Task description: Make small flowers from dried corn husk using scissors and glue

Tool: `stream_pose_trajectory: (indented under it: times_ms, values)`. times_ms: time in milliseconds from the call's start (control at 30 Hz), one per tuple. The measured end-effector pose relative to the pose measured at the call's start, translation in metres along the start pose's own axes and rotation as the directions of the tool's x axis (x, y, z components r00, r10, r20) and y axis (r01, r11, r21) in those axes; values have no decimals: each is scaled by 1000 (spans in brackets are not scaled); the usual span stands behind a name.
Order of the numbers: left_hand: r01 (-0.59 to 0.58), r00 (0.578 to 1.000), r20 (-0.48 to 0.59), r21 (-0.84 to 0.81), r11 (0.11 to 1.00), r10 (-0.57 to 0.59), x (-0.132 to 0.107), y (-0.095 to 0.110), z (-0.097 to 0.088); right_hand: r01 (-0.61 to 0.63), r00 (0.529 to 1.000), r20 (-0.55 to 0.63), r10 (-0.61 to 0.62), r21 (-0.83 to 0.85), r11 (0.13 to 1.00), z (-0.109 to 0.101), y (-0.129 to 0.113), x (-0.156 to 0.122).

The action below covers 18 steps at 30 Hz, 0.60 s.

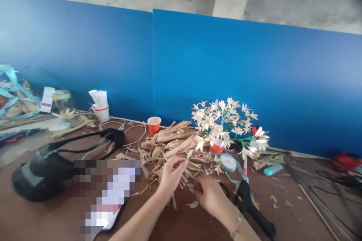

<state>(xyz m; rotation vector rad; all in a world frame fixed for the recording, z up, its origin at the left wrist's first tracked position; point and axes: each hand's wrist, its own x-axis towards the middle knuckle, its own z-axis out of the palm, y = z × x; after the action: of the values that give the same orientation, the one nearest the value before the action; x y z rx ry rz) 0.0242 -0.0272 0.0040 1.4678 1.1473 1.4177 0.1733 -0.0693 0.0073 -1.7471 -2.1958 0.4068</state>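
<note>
Pinched between the thumb and forefinger of my left hand is a small cream husk flower, its petals pointing up. My right hand is lower and to the right, fingers curled down at the tabletop; whatever they grip, if anything, is hidden. A loose pale petal lies just below those fingers. Behind both hands spreads a heap of dried corn husks. A bunch of finished husk flowers on green stems stands in a red paper cup behind and to the right.
A black glue gun lies right of my right hand, near a roll of light blue ribbon. On the left are a phone and a black strapped headset. An orange paper cup stands by the blue partition.
</note>
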Motion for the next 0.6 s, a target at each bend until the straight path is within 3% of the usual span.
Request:
stream_pose_trajectory:
  times_ms: [133,233,333,433,600]
  values:
    - [10,1000,-1,-3,1000,-10,0,0,0,4,1000,-20,-4,-2,1000,9,1,2]
    - [7,1000,-4,-21,1000,-7,0,-2,1,53,997,-61,-50,49,997,2,1,2]
    - [41,999,-8,-59,997,-41,0,-4,2,69,991,-128,-38,248,966,-17,-6,4]
    - [91,996,0,-94,991,-91,0,-3,4,139,973,-228,-31,474,869,-34,-16,10]
    - [92,995,34,-108,990,-89,-1,-1,4,198,920,-387,61,593,780,-34,-25,20]
